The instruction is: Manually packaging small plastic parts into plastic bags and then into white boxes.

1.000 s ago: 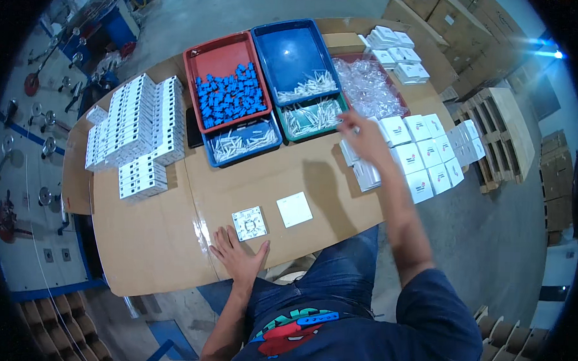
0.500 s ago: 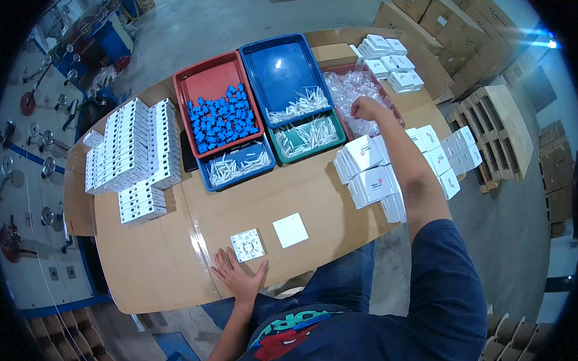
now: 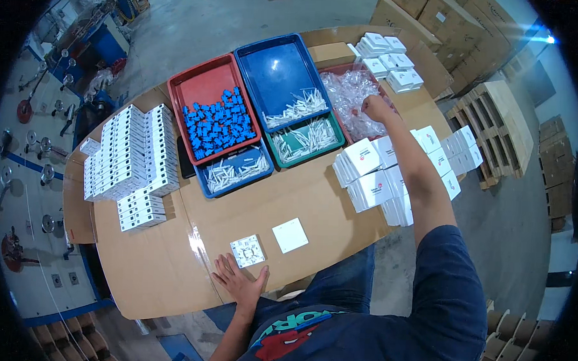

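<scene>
My left hand [image 3: 239, 282] lies with spread fingers on the cardboard-covered table, its fingertips beside a square white part [image 3: 247, 251] with a detailed, recessed face. Just right of that part is a flat white square plate [image 3: 290, 235]. My right arm stretches to the far right. There, my right hand [image 3: 377, 110] is closed over a red tray [image 3: 396, 105] heaped with clear plastic bags [image 3: 350, 93]. Whatever its curled fingers hold, if anything, is too small to make out. Stacked flat white boxes [image 3: 367, 174] stand beneath and beside my right forearm.
Mid-table sit a red tray [image 3: 200, 75] of blue parts [image 3: 218, 124], a blue tray [image 3: 271, 62], a green tray [image 3: 338, 134] and a smaller blue tray [image 3: 209, 192], these three holding white slender pieces. White units [image 3: 121, 152] are stacked at left. More white boxes [image 3: 401, 79] stand far right.
My right hand has shifted slightly to the right over the plastic bags and stays closed. My left hand keeps its place beside the white part.
</scene>
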